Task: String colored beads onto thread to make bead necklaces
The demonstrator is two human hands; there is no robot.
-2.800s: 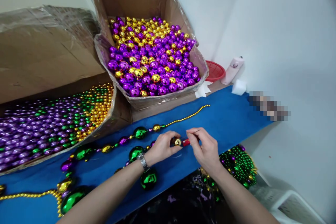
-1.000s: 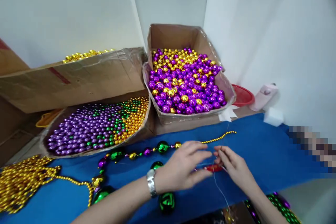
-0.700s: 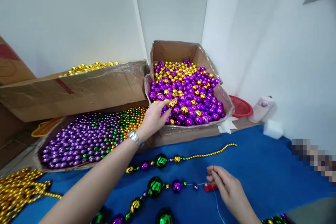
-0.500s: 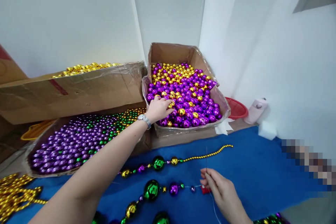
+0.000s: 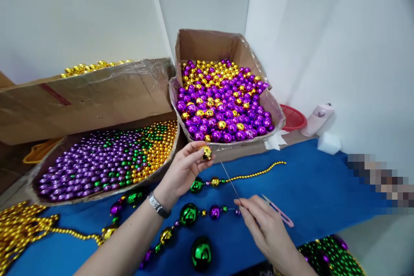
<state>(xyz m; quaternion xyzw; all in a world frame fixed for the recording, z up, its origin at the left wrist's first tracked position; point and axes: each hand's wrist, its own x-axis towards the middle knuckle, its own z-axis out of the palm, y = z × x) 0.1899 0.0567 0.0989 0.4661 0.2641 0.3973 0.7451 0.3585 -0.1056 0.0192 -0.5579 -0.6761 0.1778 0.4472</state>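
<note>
Two hands meet above the blue counter: the left hand has its grip closed on a gold bead, the right hand pinches a thin needle aimed at it. Threading goes best, I judge, with the bead's hole turned to the tip. Cardboard boxes of beads line the white wall behind.

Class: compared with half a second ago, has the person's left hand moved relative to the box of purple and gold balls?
Yes. The left hand has drawn back out of the cardboard box toward the blue table, pinching a gold ball.
</note>
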